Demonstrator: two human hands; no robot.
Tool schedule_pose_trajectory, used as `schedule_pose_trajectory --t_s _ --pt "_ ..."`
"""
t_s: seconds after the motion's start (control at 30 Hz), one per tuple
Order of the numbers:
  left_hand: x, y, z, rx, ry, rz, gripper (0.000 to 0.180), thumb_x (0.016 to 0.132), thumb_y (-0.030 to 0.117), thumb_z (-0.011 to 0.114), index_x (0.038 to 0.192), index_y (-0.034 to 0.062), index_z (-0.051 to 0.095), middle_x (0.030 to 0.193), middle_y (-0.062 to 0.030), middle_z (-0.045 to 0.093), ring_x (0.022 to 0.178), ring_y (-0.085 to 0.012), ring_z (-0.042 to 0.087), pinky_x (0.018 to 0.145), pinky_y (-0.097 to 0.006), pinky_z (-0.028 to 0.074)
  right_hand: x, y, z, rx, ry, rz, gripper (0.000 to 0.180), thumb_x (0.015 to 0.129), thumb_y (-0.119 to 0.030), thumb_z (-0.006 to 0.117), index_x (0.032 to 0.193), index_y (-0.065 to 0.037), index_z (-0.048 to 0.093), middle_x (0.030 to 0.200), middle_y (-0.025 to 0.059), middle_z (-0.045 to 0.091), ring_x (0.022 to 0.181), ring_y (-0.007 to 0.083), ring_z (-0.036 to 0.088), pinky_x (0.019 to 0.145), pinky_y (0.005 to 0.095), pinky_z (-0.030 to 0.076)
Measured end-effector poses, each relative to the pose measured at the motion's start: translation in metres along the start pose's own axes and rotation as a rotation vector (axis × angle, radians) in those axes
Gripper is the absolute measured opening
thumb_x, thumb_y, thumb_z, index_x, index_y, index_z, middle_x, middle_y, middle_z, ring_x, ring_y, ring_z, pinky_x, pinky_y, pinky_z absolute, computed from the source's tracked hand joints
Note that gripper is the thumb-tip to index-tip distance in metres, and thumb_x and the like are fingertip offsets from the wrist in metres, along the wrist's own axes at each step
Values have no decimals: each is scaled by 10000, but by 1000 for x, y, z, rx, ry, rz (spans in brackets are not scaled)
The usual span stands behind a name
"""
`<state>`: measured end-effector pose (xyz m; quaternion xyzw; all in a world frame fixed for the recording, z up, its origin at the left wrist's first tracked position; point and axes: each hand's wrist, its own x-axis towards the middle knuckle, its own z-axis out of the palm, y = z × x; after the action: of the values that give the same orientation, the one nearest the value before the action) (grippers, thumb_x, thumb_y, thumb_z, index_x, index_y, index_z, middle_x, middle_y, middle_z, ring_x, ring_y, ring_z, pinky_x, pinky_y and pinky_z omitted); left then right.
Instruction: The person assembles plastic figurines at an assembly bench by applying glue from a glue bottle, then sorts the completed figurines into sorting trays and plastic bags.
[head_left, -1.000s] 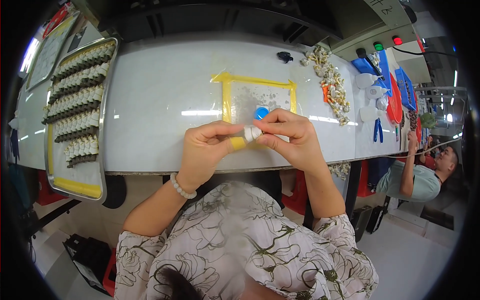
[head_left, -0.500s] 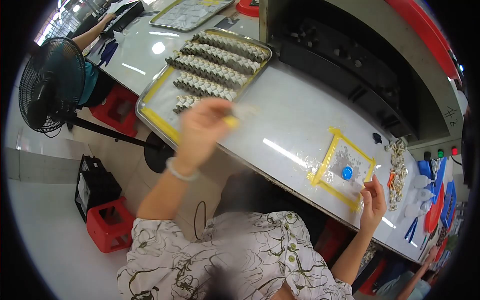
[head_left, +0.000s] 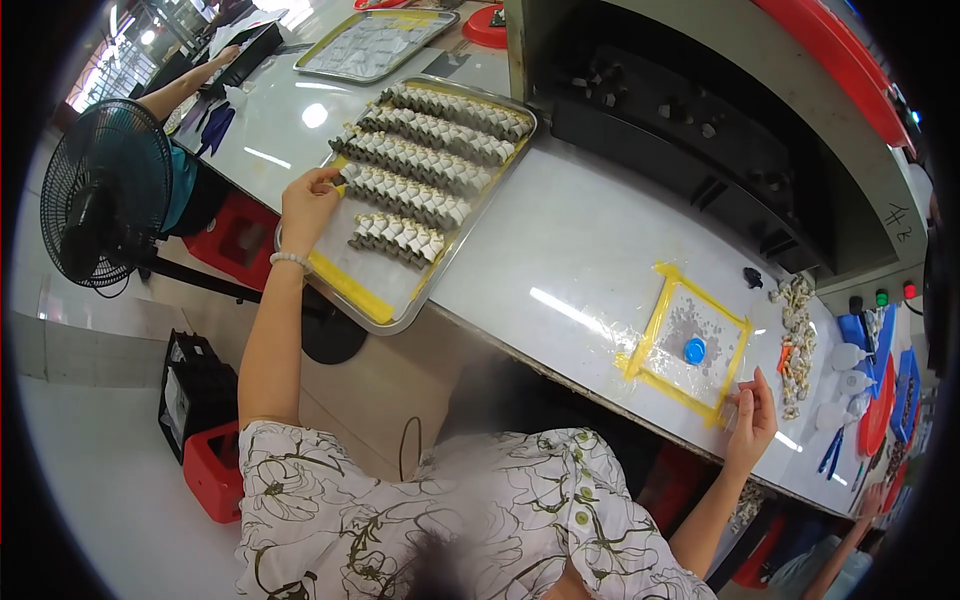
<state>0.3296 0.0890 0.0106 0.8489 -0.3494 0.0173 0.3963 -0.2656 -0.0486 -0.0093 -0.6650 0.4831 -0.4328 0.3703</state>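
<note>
Since half a second ago, the left hand has been lowered onto the shallow metal tray at ten o'clock, fingers pinched on a small grey folded piece at the fourth row's end. Four long rows and one short row are laid; the near part remains unfilled. The right hand, fingers loosely apart, rests by the yellow-taped clear sheet on the desk at four o'clock.

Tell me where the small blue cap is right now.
In the head view, the small blue cap lies on the bench at the person's right, inside the yellow-taped square, just up-left of the right hand.
</note>
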Motion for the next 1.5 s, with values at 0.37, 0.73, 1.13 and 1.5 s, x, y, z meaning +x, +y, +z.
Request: schedule_pose_trajectory --t_s 0.37,0.73,1.13,1.5 --pt "1 10 -10 -45 -243 100 336 678 -13 521 1010 8 570 971 -54 613 808 -130 545 698 -244 458 9 -5 0 -17 -42 18 310 874 -77 514 1174 0 515 885 26 538 744 71 483 679 192 411" --pt "8 4 -17 -93 -358 90 331 672 -1 559 999 43 544 988 -10 582 857 -121 517 696 -240 439 10 -1 0 -17 -59 10 316 871 -71 517 1178 3 510 885 25 541 749 72 484 679 192 413" --pt "22 -18 -8 -232 -443 131 385 671 -46 612 1035 34 516 916 -15 516 779 -88 470 615 -201 433 25 -72 15 387 -140 -205 365 834 -105 513 1165 44 474 938 117 546 851 192 506 791 326 404" --pt "-4 116 -6 41 -306 515 439 679 -4 531 1107 42 448 1116 -108 454 1000 -237 468 842 -327 379 27 -218 13 1239 -1093 -603 70 904 -33 367 918 -102 369 1068 211 569 879 237 616 963 363 333"
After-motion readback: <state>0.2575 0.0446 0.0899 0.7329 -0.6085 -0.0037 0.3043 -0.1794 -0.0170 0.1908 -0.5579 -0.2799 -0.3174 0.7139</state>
